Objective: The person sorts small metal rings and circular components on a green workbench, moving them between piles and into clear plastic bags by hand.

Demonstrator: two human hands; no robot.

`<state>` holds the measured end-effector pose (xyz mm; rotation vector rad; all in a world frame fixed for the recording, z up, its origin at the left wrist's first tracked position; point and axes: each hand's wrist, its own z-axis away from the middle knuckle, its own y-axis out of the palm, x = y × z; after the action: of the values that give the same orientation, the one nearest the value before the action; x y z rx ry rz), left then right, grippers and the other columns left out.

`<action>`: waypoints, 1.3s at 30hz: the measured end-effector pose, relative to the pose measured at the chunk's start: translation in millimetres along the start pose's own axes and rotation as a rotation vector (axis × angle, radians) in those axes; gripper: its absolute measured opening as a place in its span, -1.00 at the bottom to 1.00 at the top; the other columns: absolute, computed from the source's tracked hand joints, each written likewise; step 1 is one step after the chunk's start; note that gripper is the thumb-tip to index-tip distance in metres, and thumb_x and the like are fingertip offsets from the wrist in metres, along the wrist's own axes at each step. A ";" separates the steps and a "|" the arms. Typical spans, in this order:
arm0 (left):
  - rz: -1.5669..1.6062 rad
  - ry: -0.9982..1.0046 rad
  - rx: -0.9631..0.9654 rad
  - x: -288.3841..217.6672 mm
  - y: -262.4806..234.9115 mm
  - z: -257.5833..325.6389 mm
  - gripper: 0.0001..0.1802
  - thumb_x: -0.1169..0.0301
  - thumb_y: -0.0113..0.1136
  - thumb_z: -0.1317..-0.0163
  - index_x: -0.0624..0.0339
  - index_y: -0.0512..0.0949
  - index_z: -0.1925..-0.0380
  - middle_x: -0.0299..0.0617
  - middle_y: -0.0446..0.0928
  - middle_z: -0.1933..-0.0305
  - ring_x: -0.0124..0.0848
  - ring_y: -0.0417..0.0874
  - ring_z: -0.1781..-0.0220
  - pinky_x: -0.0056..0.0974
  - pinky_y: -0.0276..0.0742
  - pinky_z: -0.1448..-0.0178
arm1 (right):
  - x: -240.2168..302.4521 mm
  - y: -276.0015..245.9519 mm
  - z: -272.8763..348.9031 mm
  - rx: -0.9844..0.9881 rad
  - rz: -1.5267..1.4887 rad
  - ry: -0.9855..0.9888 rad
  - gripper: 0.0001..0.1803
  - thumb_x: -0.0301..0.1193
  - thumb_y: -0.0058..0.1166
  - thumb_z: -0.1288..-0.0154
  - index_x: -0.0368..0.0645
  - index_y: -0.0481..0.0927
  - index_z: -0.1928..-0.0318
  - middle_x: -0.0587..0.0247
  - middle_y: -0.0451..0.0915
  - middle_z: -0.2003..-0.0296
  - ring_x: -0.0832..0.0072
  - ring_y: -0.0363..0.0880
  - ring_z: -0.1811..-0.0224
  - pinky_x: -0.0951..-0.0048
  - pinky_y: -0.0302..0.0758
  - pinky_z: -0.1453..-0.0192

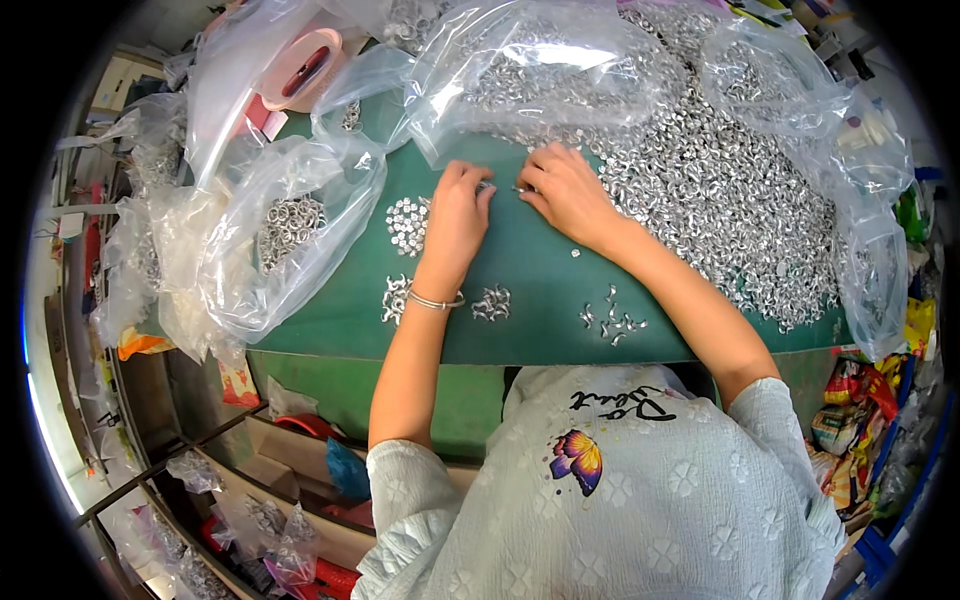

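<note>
My left hand [460,215], with a bangle on the wrist, is closed over the green tabletop, fingers curled toward the thumb. A small silvery metal piece [484,185] shows at its fingertips. Facing it, my right hand [565,192] is also closed, pinching a small silvery metal piece [519,188] between thumb and fingers. Both pieces are too small to tell their exact shape. Beside my left hand lies a cluster of small round silvery pieces [405,226]. To the right of my right hand spreads a big heap of curved silvery metal pieces [710,210].
Small groups of curved pieces [491,303] lie near the table's front edge, with a looser group [614,318] further right. A clear plastic bag [335,190] holding metal rings stands at left. Another clear bag [540,70] covers parts at the back, near a pink container [268,88].
</note>
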<state>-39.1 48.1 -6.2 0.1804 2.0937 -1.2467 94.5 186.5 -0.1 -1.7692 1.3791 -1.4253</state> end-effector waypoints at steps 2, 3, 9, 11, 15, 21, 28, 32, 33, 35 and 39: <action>0.023 -0.031 0.029 1.7 0.5 0.3 -0.75 0.65 0.22 -0.11 0.36 0.57 0.16 0.00 0.54 0.14 -0.14 0.59 0.24 -0.19 0.52 0.10 | 3.5 -1.6 -2.8 0.068 0.045 -0.005 -0.82 -0.46 0.25 -0.08 -0.16 0.63 0.26 0.25 0.51 0.27 0.24 0.43 0.09 0.23 0.35 -0.08; 0.027 -0.028 -0.019 3.1 -0.6 -0.9 -0.74 0.64 0.22 -0.11 0.34 0.56 0.15 0.01 0.54 0.14 -0.09 0.57 0.19 -0.15 0.50 0.07 | 4.2 -6.5 -2.5 0.164 -0.048 -0.006 -0.83 -0.46 0.25 -0.08 -0.17 0.63 0.26 0.25 0.52 0.27 0.25 0.44 0.08 0.24 0.34 -0.09; -0.061 0.015 -0.224 -5.3 -7.5 7.5 -0.69 0.60 0.20 -0.10 0.27 0.53 0.09 -0.03 0.51 0.08 -0.04 0.51 0.05 -0.08 0.41 -0.02 | -7.6 -38.7 21.3 0.104 -0.327 0.172 -0.78 -0.48 0.26 -0.08 -0.21 0.62 0.21 0.23 0.57 0.11 0.26 0.44 -0.08 0.27 0.30 -0.24; -0.071 0.051 -0.182 -16.1 -3.3 16.9 -0.66 0.58 0.22 -0.10 0.25 0.53 0.07 -0.04 0.51 0.06 -0.07 0.50 0.02 -0.10 0.38 -0.02 | -4.7 -35.3 26.2 0.045 -0.204 0.067 -0.75 -0.47 0.27 -0.07 -0.20 0.61 0.19 0.23 0.55 0.06 0.25 0.42 -0.11 0.25 0.29 -0.26; -0.067 0.034 0.025 -47.7 6.4 30.0 -0.68 0.53 0.27 -0.11 0.22 0.54 0.09 -0.08 0.48 0.07 -0.13 0.49 -0.01 -0.14 0.36 -0.05 | -2.9 -32.8 35.5 0.102 -0.052 0.003 -0.72 -0.46 0.29 -0.03 -0.15 0.62 0.17 0.26 0.51 0.03 0.25 0.41 -0.10 0.21 0.26 -0.26; -0.111 0.037 0.071 -38.6 17.5 31.2 -0.73 0.56 0.24 -0.11 0.23 0.54 0.14 -0.12 0.47 0.10 -0.14 0.48 0.03 -0.14 0.34 0.00 | -9.8 -44.3 34.5 0.036 -0.201 0.034 -0.76 -0.52 0.25 -0.08 -0.15 0.62 0.18 0.25 0.55 0.14 0.28 0.46 0.02 0.25 0.31 -0.15; 0.011 0.035 0.055 -38.3 10.9 38.5 -0.63 0.54 0.26 -0.09 0.28 0.51 0.05 -0.06 0.45 0.14 -0.12 0.46 0.03 -0.09 0.37 0.01 | -11.1 -38.5 34.2 -0.137 -0.059 0.108 -0.84 -0.50 0.20 -0.12 -0.16 0.63 0.24 0.20 0.54 0.14 0.24 0.44 0.04 0.26 0.32 -0.05; 0.012 0.070 0.085 -51.3 18.9 29.4 -0.55 0.48 0.35 -0.05 0.29 0.50 0.02 -0.03 0.45 0.10 -0.07 0.49 0.08 -0.12 0.44 -0.02 | 6.3 -21.6 32.1 -0.025 0.129 0.152 -0.88 -0.51 0.22 -0.07 -0.16 0.61 0.32 0.23 0.49 0.22 0.28 0.41 0.06 0.28 0.29 0.02; 0.001 0.046 0.103 -54.2 21.3 26.2 -0.55 0.47 0.37 -0.03 0.29 0.51 0.04 -0.04 0.44 0.10 -0.08 0.49 0.08 -0.14 0.44 -0.02 | 8.0 -23.0 31.2 -0.050 0.112 0.134 -0.88 -0.52 0.22 -0.05 -0.16 0.61 0.34 0.25 0.48 0.27 0.30 0.41 0.11 0.28 0.28 0.03; 0.025 0.061 0.126 -52.2 25.9 23.5 -0.60 0.49 0.35 -0.05 0.30 0.51 0.08 -0.04 0.44 0.10 -0.08 0.50 0.08 -0.14 0.44 -0.02 | 4.8 -29.4 33.8 -0.094 0.044 0.134 -0.88 -0.52 0.22 -0.06 -0.15 0.61 0.33 0.26 0.48 0.28 0.29 0.42 0.12 0.28 0.28 0.03; 0.062 0.053 0.131 -51.7 30.1 27.3 -0.69 0.53 0.30 -0.07 0.31 0.51 0.15 -0.05 0.44 0.12 -0.07 0.50 0.08 -0.13 0.45 -0.01 | -8.8 -38.6 44.0 -0.181 0.005 0.187 -0.86 -0.53 0.23 -0.06 -0.14 0.62 0.31 0.27 0.50 0.30 0.28 0.43 0.13 0.27 0.29 0.03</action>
<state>26.4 52.9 -4.4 0.3383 2.0359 -1.3560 150.7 199.5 13.2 -1.7759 1.6546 -1.5382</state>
